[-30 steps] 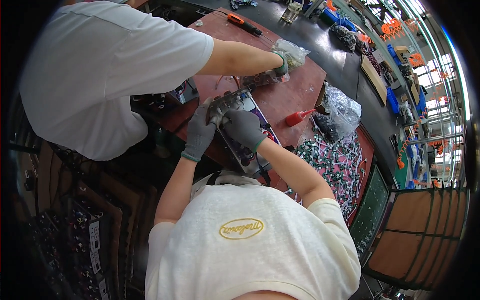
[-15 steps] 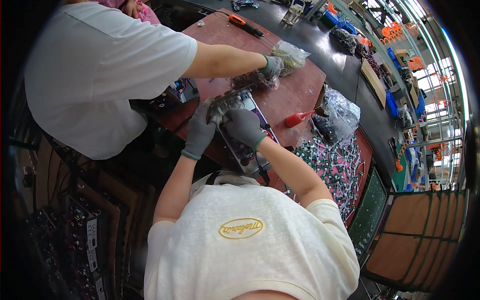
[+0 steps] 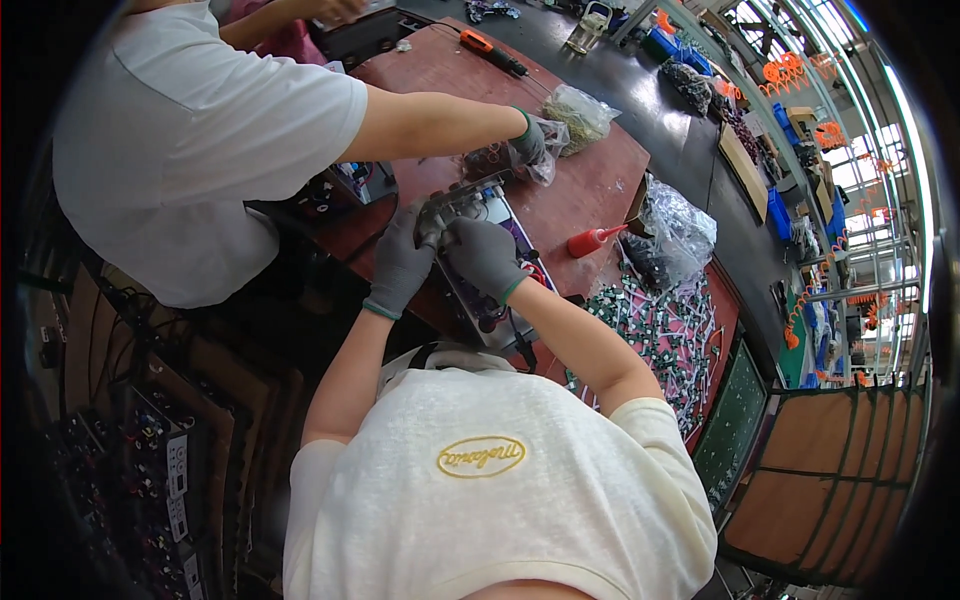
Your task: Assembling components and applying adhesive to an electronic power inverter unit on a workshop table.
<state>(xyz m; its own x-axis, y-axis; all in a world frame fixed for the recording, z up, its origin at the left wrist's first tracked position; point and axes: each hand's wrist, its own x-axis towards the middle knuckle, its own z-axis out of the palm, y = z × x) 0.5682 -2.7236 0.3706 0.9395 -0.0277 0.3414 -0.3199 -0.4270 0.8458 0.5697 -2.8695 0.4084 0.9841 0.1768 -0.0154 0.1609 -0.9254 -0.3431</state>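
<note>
Both my hands, in grey gloves with green cuffs, work on an electronic chassis (image 3: 466, 306) with a dark, knobbed panel (image 3: 484, 188) at its far end and purple boards inside. My left hand (image 3: 403, 258) is closed round the left end of that panel. Beside it, my right hand (image 3: 484, 256) has its fingers curled down against the chassis just behind the panel; what they pinch, if anything, is hidden. Beyond the panel, a co-worker's gloved hand (image 3: 530, 142) reaches into a clear plastic bag (image 3: 543, 169) of dark small parts.
On the reddish tabletop (image 3: 585, 185) lie a red squeeze bottle (image 3: 593, 240), an orange-and-black electric screwdriver (image 3: 490, 52) and a bag of yellowish small parts (image 3: 580, 118). To the right are a heap of small green boards with white leads (image 3: 655, 335) and a crumpled plastic bag (image 3: 680, 230).
My hands keep nearly the same place on the chassis. The co-worker's gloved hand has shifted slightly within the bag, and their body has leaned a little left. Another person's hand at the top has moved right.
</note>
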